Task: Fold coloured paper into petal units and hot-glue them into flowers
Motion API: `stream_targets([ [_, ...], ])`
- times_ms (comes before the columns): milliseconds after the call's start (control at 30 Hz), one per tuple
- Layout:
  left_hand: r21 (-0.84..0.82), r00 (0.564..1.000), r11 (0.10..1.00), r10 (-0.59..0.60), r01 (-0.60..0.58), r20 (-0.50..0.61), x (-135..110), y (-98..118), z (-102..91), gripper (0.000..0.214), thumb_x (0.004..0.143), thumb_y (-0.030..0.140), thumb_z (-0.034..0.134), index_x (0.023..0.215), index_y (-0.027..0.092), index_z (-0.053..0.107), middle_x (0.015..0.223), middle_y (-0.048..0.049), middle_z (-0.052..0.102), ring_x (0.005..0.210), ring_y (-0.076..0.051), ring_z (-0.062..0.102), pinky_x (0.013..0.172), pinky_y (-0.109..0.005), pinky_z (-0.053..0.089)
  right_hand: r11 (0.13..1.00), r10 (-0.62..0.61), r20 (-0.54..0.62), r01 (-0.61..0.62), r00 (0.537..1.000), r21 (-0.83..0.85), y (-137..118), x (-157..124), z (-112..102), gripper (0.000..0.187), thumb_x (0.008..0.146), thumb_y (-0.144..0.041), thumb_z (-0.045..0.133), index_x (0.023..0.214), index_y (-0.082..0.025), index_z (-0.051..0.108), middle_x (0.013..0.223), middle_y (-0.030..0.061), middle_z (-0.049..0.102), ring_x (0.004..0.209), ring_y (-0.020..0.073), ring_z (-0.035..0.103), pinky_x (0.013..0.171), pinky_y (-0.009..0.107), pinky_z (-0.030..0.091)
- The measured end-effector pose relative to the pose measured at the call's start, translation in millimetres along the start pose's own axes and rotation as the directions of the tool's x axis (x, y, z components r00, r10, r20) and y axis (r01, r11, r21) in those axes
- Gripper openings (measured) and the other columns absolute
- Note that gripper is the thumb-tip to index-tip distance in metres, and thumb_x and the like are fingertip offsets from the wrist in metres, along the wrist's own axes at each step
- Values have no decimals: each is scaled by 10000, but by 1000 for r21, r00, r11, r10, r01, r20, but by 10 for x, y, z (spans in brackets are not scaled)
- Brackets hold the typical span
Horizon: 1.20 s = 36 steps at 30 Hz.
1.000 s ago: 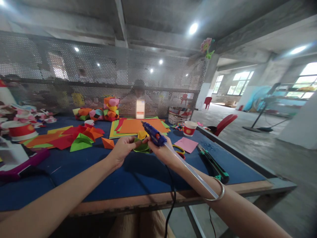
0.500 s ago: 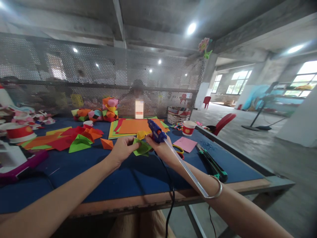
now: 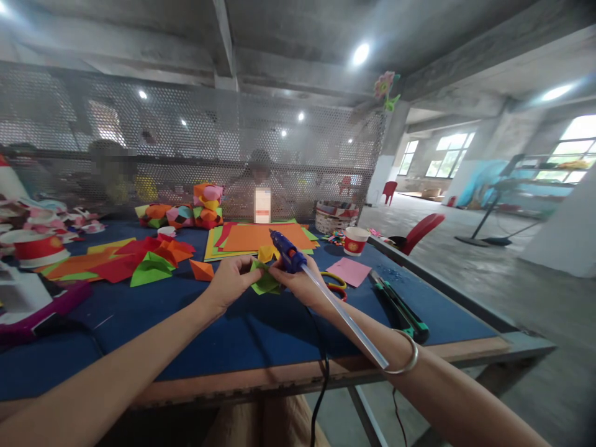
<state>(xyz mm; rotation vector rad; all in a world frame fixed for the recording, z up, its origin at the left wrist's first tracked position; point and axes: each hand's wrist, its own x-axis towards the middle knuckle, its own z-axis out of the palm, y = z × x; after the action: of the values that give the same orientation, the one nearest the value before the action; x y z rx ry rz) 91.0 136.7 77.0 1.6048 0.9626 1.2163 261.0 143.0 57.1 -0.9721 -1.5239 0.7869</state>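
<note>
My left hand (image 3: pixel 229 282) pinches the left side of a folded green paper piece (image 3: pixel 265 284) above the blue table mat. A blue hot glue gun (image 3: pixel 289 253) is in my right hand (image 3: pixel 305 282), its nozzle tilted up and to the left, with a long clear glue stick (image 3: pixel 347 316) sticking out the back. Fingers of the right hand also touch the green paper's right side. Just behind the paper is a yellow folded piece (image 3: pixel 267 253); whether it touches the green one I cannot tell. The glue gun's black cord (image 3: pixel 321 385) hangs over the table edge.
Coloured sheets (image 3: pixel 265 237) are stacked at the back, beside folded paper balls (image 3: pixel 208 205). Loose folded papers (image 3: pixel 151 268) lie to the left. On the right are scissors (image 3: pixel 336 280), a pink sheet (image 3: pixel 350 271), a utility knife (image 3: pixel 400 307), a paper cup (image 3: pixel 356 241) and a basket (image 3: pixel 336 217).
The glue gun has swung a little to the left, its nozzle now further left. My right fingers have come closer to the left hand at the green paper.
</note>
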Motion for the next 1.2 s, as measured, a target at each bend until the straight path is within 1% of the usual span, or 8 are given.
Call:
stream_targets([
  [167, 25, 1000, 1000, 18, -17, -10, 14, -33, -5, 252, 579, 395, 821, 625, 179, 697, 596, -4, 674, 589, -166, 589, 597, -257, 442, 1000, -3, -14, 2, 1000, -18, 1, 3, 1, 240, 658, -371, 725, 751, -227, 557, 665, -26, 620, 607, 142, 567, 561, 264, 461],
  [333, 173, 996, 982, 84, -79, -23, 48, -106, -28, 187, 642, 356, 760, 651, 177, 706, 596, -4, 663, 580, -168, 573, 587, -258, 426, 1000, 6, -5, -6, 1000, -25, 11, -3, 6, 217, 651, -348, 718, 727, -214, 566, 643, -35, 604, 599, 134, 560, 579, 262, 454],
  [433, 352, 985, 923, 169, -152, -18, 32, -99, -27, 91, 701, 261, 676, 667, 189, 719, 604, -3, 667, 584, -172, 565, 581, -255, 396, 999, 12, 6, -11, 1000, -36, 25, -9, 1, 204, 654, -336, 710, 727, -217, 561, 659, -28, 612, 605, 142, 567, 590, 272, 456],
  [567, 530, 965, 816, 261, -232, 21, -6, -66, -17, 109, 738, 193, 641, 713, 205, 746, 664, -17, 710, 634, -197, 608, 635, -272, 408, 998, 2, 5, -2, 1000, -69, 42, -12, -11, 204, 640, -311, 715, 738, -230, 556, 683, -23, 636, 618, 151, 574, 592, 273, 465],
  [700, 588, 960, 765, 269, -263, 80, -29, -65, -20, 152, 767, 160, 602, 770, 204, 748, 743, -35, 749, 688, -213, 650, 680, -291, 433, 994, -16, 19, 18, 1000, -107, 40, -18, -19, 198, 652, -302, 706, 743, -236, 544, 691, -24, 639, 629, 154, 574, 603, 272, 465],
  [867, 687, 960, 681, 263, -255, 96, -52, -67, -13, 143, 776, 145, 582, 765, 186, 720, 777, -54, 754, 729, -226, 669, 694, -308, 447, 991, -2, 55, 10, 998, -137, 47, -22, -16, 213, 662, -306, 714, 769, -234, 545, 711, -26, 628, 640, 148, 558, 590, 258, 443],
  [1033, 756, 934, 586, 345, -292, 93, -89, -58, 13, 124, 752, 110, 580, 705, 176, 674, 770, -74, 730, 744, -231, 666, 694, -313, 451, 989, 6, 50, 2, 999, -151, 49, -21, -8, 208, 661, -293, 715, 768, -234, 546, 729, -17, 636, 668, 161, 572, 602, 266, 436],
  [1200, 741, 939, 612, 335, -276, 73, -86, -68, 30, 133, 769, 125, 555, 717, 186, 660, 750, -54, 721, 718, -207, 655, 684, -296, 443, 989, 3, 25, 1, 1000, -147, 50, -8, -15, 203, 666, -316, 720, 756, -217, 566, 709, -11, 633, 655, 157, 576, 603, 269, 443],
])
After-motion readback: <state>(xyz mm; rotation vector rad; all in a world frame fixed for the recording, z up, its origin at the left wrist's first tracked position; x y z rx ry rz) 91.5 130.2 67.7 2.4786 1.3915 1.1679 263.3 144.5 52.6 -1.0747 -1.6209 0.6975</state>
